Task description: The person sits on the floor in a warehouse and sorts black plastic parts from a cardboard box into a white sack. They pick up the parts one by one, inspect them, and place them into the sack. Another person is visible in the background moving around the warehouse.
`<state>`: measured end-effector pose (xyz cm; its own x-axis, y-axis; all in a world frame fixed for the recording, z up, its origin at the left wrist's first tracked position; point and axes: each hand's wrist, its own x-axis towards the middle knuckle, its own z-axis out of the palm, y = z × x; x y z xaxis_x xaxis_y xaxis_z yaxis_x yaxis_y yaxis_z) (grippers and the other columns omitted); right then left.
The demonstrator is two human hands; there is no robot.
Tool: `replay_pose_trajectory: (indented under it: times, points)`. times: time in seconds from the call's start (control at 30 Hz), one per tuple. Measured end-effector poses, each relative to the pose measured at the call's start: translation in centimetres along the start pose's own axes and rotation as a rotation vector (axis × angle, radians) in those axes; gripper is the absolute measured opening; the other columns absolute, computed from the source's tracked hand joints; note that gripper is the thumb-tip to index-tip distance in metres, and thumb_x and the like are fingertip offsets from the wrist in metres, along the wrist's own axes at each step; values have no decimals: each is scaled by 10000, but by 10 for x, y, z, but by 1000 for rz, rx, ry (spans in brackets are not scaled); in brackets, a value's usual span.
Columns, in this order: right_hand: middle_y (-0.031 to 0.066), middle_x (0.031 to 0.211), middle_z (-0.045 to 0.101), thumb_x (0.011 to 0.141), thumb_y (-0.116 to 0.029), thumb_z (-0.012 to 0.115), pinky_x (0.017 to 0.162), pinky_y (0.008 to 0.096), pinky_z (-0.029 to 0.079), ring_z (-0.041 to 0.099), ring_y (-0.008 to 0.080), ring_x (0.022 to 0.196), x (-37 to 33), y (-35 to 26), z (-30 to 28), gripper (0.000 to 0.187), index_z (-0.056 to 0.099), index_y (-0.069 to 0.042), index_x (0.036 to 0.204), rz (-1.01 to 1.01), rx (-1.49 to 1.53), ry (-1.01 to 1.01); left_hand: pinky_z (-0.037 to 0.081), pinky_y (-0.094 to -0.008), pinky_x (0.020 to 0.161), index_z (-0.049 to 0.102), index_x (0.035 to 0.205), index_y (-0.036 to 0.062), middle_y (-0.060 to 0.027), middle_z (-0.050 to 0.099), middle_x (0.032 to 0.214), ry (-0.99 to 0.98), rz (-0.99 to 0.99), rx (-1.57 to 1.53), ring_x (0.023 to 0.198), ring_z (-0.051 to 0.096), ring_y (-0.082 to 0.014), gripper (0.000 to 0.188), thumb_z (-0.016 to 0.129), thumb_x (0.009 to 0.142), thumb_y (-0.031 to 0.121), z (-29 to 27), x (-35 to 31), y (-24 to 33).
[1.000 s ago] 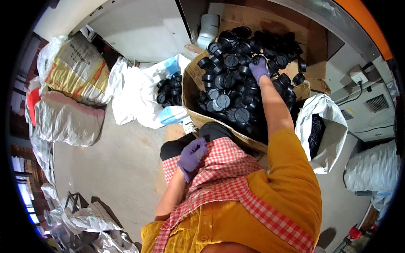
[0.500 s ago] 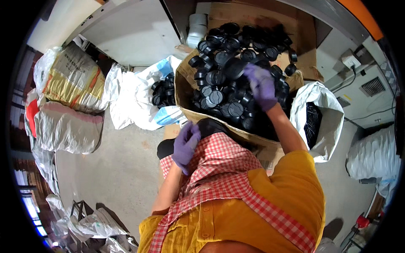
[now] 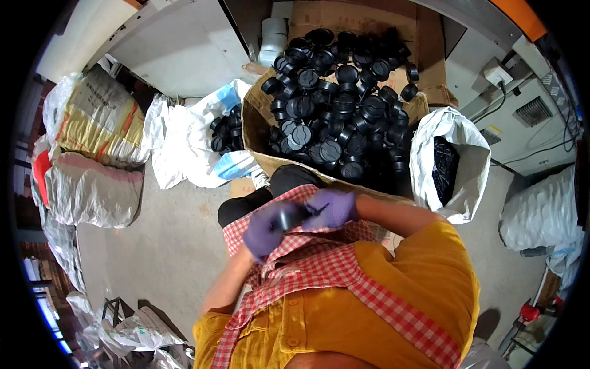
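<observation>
Above my lap, my left hand (image 3: pixel 263 231), in a purple glove, is closed round a round black plastic cap (image 3: pixel 290 218). My right hand (image 3: pixel 332 209), gloved the same way, is at the cap's right side, fingers pinched on a thin dark strip (image 3: pixel 317 210). Motion blurs both hands, and I cannot tell whether the strip is joined to the cap. Just beyond my knees, a large cardboard box (image 3: pixel 251 130) is heaped with black plastic caps (image 3: pixel 342 106) of the same kind.
Left of the box lies an opened white sack (image 3: pixel 184 138) with more black caps inside. An open white sack (image 3: pixel 471 184) on the right holds thin black plastic scraps (image 3: pixel 445 169). Filled sacks (image 3: pixel 92 187) stand at far left. A grey machine cabinet (image 3: pixel 522 123) stands at right.
My right hand has come back from the heap in the box to my lap, bringing a black cap. My left hand has closed on that cap. The view has shifted slightly.
</observation>
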<state>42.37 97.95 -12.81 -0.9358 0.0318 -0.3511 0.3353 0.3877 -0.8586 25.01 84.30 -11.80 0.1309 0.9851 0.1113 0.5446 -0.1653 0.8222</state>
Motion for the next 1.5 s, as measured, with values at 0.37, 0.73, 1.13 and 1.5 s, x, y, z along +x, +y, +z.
replay_pose_trajectory:
  times: [0.37,0.73,1.13,1.5]
  points:
    - [49,714,567,823,-170,580,540,254,418,530,135,619,-34,74,-22,139,587,-31,830,-165,1079,5,498,-290,772,545,1159,-16,-122,623,1001,721,-267,-552,898,608,-190,343,491,877,171,-88,-27,43]
    - [114,877,636,727,5,537,701,318,493,629,276,782,79,47,-10,172,614,-56,869,-180,261,1046,461,-340,818,597,1139,113,-158,578,983,460,-175,-11,899,570,-302,471,610,673,45,25,36,-8]
    - [179,1396,324,770,-149,568,1048,408,289,272,395,1300,117,133,-164,300,660,-257,1034,606,-820,1059,266,-424,1064,400,1344,105,-220,314,1402,684,-243,533,1330,254,-372,758,756,681,194,-92,74,-90]
    - [96,968,619,800,-29,541,852,327,440,563,224,937,23,127,-169,189,629,-75,961,-299,-67,1723,378,-338,987,372,1354,38,-166,474,1291,365,-375,-390,1193,460,-250,639,664,797,151,-1,47,-99]
